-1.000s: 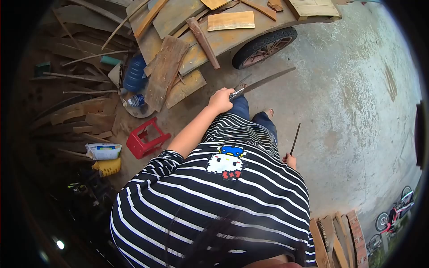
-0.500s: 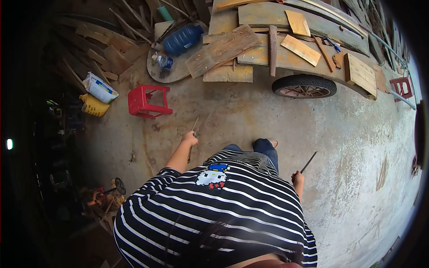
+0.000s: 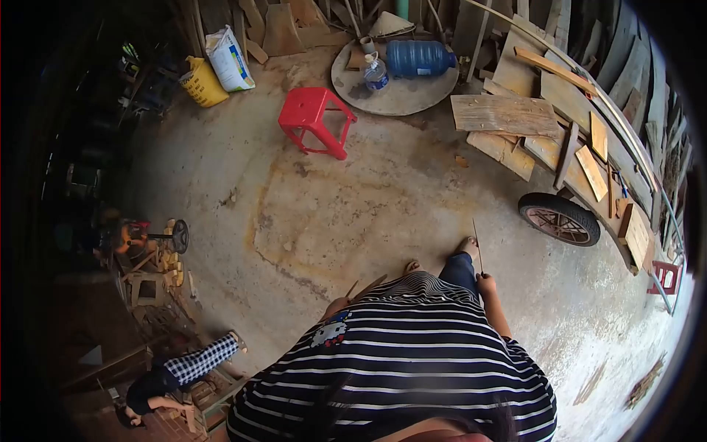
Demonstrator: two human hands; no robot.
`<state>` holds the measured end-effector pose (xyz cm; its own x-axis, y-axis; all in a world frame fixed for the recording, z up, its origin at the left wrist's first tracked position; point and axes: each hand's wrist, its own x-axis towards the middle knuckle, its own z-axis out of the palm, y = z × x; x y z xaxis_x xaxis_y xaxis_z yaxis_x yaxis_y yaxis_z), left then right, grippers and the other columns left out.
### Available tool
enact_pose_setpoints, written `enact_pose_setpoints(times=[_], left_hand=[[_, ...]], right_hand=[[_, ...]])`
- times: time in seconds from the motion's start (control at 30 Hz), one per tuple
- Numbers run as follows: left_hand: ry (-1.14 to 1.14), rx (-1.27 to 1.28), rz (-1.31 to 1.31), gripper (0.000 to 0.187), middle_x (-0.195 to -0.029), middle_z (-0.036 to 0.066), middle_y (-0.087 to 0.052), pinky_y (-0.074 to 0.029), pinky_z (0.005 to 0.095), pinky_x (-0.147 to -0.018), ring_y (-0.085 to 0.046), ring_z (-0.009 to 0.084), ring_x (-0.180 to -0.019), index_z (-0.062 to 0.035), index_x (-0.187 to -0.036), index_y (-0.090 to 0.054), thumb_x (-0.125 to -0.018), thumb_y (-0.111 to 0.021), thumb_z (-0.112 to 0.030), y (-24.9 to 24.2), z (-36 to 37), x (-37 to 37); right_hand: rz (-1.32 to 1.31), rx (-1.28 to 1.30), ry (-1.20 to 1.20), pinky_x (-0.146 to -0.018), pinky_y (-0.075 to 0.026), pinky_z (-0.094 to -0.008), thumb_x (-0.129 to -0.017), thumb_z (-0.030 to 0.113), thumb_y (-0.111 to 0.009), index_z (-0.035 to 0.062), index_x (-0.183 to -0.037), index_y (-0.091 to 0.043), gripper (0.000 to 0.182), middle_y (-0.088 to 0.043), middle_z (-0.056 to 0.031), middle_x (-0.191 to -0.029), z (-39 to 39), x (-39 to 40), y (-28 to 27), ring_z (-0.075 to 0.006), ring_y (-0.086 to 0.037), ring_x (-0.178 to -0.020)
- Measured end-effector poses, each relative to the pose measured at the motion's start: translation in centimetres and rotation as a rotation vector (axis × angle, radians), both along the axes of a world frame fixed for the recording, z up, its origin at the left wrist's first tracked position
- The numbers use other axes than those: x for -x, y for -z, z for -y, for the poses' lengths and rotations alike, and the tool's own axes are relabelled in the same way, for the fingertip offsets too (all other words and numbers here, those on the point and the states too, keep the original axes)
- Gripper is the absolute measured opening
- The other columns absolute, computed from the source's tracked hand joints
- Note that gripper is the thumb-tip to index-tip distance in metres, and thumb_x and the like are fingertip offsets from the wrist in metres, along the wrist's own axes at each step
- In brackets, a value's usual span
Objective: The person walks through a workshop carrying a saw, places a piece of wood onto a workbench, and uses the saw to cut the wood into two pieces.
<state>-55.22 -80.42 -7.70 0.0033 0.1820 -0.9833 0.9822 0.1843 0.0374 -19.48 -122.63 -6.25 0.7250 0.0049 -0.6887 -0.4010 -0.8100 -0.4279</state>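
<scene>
My right hand [image 3: 486,283] is closed around one end of a thin dark rod [image 3: 477,247], which points away over the floor beside my foot. My left hand [image 3: 336,306] is partly hidden by the striped shirt [image 3: 412,339]. Its fingers look closed, and narrow pointed pieces [image 3: 370,287] stick out near it, too small to name. Both hands hang low at the sides of the body, apart from each other.
A red stool [image 3: 305,110] stands ahead, near a round slab [image 3: 412,103] with water bottles. Boards lie on a cart with a black wheel [image 3: 560,219] at the right. At lower left, a person [image 3: 166,383] bends beside wood pieces.
The view has turned left, so the stool and cart appear further right. A person has come into view at lower left. My left hand is now more hidden by the shirt; the right still holds the rod.
</scene>
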Motion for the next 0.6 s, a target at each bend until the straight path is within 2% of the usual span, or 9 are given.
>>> enact_pose_setpoints(times=[0.03, 0.1, 0.17, 0.23, 0.3, 0.47, 0.53, 0.57, 0.6], left_hand=[[0.636, -0.259, 0.145, 0.036, -0.100, 0.019, -0.066, -0.048, 0.0413, -0.081, -0.063, 0.0309, -0.098, -0.0049, -0.106, -0.065, -0.084, -0.055, -0.032, -7.8, 1.2, 0.2], [0.603, -0.268, 0.138, 0.039, -0.098, 0.019, -0.067, -0.051, 0.0429, -0.076, -0.065, 0.0329, -0.093, -0.0034, -0.102, -0.065, -0.083, -0.055, -0.036, -8.6, 1.2, 3.7], [0.528, -0.271, 0.113, 0.039, -0.095, 0.018, -0.068, -0.052, 0.0417, -0.075, -0.065, 0.0326, -0.091, -0.0030, -0.100, -0.065, -0.077, -0.062, -0.035, -3.9, 1.4, 8.6], [0.421, -0.249, 0.081, 0.039, -0.094, 0.017, -0.068, -0.052, 0.0409, -0.074, -0.065, 0.0320, -0.091, -0.0028, -0.099, -0.065, -0.074, -0.066, -0.033, -3.6, 1.8, 10.2], [0.353, -0.227, 0.060, 0.041, -0.094, 0.017, -0.068, -0.052, 0.0402, -0.074, -0.065, 0.0314, -0.091, -0.0026, -0.099, -0.065, -0.070, -0.070, -0.031, -2.3, 1.1, 10.9], [0.203, -0.302, 0.033, 0.045, -0.090, 0.016, -0.068, -0.052, 0.0395, -0.075, -0.065, 0.0300, -0.088, -0.0038, -0.096, -0.064, -0.062, -0.076, -0.031, 1.9, -3.4, 9.6], [0.071, -0.388, 0.022, 0.047, -0.089, 0.015, -0.068, -0.051, 0.0397, -0.075, -0.065, 0.0301, -0.087, -0.0045, -0.096, -0.064, -0.061, -0.077, -0.032, 1.4, -6.1, 8.2], [0.003, -0.435, 0.014, 0.047, -0.089, 0.015, -0.067, -0.051, 0.0397, -0.075, -0.065, 0.0301, -0.086, -0.0049, -0.096, -0.063, -0.060, -0.077, -0.032, 0.9, -7.7, 7.6], [-0.022, -0.438, 0.039, 0.051, -0.090, 0.014, -0.067, -0.051, 0.0403, -0.075, -0.065, 0.0307, -0.085, -0.0046, -0.099, -0.062, -0.058, -0.077, -0.029, -0.7, -9.7, 6.1]], right_hand=[[-0.016, -0.023, -0.005, -0.080, -0.050, -0.0412, -0.085, 0.031, -0.059, -0.0048, -0.103, -0.064, 0.041, -0.068, -0.0231, -0.093, -0.1, -1.0, 1.4, -0.0354, -0.066, -0.090], [-0.032, -0.056, 0.004, -0.050, -0.047, -0.0308, -0.088, 0.025, -0.060, -0.0027, -0.098, -0.063, 0.030, -0.063, -0.0096, -0.068, -1.6, -2.8, 0.7, -0.0169, -0.058, -0.054], [-0.047, -0.051, -0.013, -0.048, -0.046, -0.0300, -0.088, 0.025, -0.059, -0.0033, -0.097, -0.062, 0.030, -0.062, -0.0092, -0.067, -3.7, -3.7, -1.5, -0.0166, -0.056, -0.051], [-0.136, -0.057, 0.012, -0.047, -0.046, -0.0308, -0.088, 0.025, -0.059, -0.0032, -0.094, -0.062, 0.029, -0.062, -0.0097, -0.066, -4.9, -4.2, -2.3, -0.0176, -0.057, -0.049], [-0.119, 0.075, -0.201, -0.046, -0.046, -0.0323, -0.086, 0.025, -0.060, -0.0021, -0.088, -0.063, 0.027, -0.063, -0.0105, -0.065, -5.6, -4.4, -1.0, -0.0187, -0.058, -0.049], [-0.235, 0.373, -0.511, -0.056, -0.050, -0.0373, -0.080, 0.034, -0.066, -0.0030, -0.082, -0.067, 0.037, -0.067, -0.0142, -0.071, -12.6, -4.5, -0.4, -0.0244, -0.063, -0.060], [-0.386, 0.524, -0.642, -0.082, -0.051, -0.0378, -0.080, 0.044, -0.058, 0.0009, -0.101, -0.067, 0.048, -0.067, -0.0205, -0.097, -16.2, -5.0, 1.8, -0.0304, -0.065, -0.093], [-0.439, 0.483, -0.577, -0.084, -0.050, -0.0379, -0.081, 0.043, -0.058, 0.0011, -0.102, -0.067, 0.048, -0.066, -0.0209, -0.102, -18.6, -5.6, 2.6, -0.0311, -0.064, -0.096], [-0.444, 0.476, -0.585, -0.084, -0.050, -0.0379, -0.081, 0.043, -0.058, 0.0011, -0.102, -0.067, 0.048, -0.066, -0.0209, -0.102, -11.9, -5.0, 4.5, -0.0311, -0.064, -0.096]])
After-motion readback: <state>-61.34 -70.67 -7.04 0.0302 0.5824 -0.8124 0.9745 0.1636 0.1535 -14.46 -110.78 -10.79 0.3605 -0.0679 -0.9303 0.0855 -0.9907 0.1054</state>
